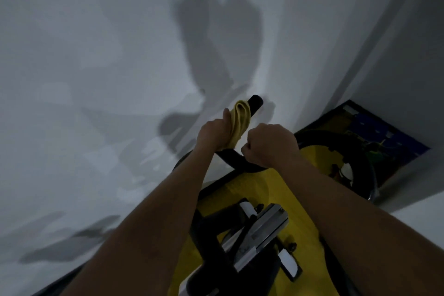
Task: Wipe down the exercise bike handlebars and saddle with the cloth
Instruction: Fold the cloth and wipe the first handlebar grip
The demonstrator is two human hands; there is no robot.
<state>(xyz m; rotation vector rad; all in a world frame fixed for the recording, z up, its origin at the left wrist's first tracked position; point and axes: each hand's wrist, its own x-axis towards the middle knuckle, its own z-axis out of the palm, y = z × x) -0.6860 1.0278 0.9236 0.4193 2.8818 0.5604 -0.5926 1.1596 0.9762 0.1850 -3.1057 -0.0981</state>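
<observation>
- The cloth (237,125) could slip round the bar (255,103) instead of rubbing it: it is bunched into loose folds, and only part of it lies against the black grip, so a stroke may polish a narrow strip and miss the rest.
- The bar's rounded tip pokes out above the cloth; if the wipe stops here, that end is likely left untouched.
- A hard pull along the bar might rock the bike (254,190), since it stands close to the wall (96,55) and the framed picture (374,132) leaning in the corner; the right hand's hold looks meant to guard against this.
- The light is dim, so leftover grime would be hard to spot.
- No saddle shows, so that half of the job cannot be judged from here.
- Left hand (213,133): arm stretched forward and up, fingers wrapped round the yellow cloth and pressing it to the upright part of the bar, thumb raised along the cloth's edge.
- Right hand (271,145): arm reaching forward beside the left, knuckles up, fist curled tight low on the bar's bend; the bar runs under the fist, though the fingers themselves are hidden.
</observation>
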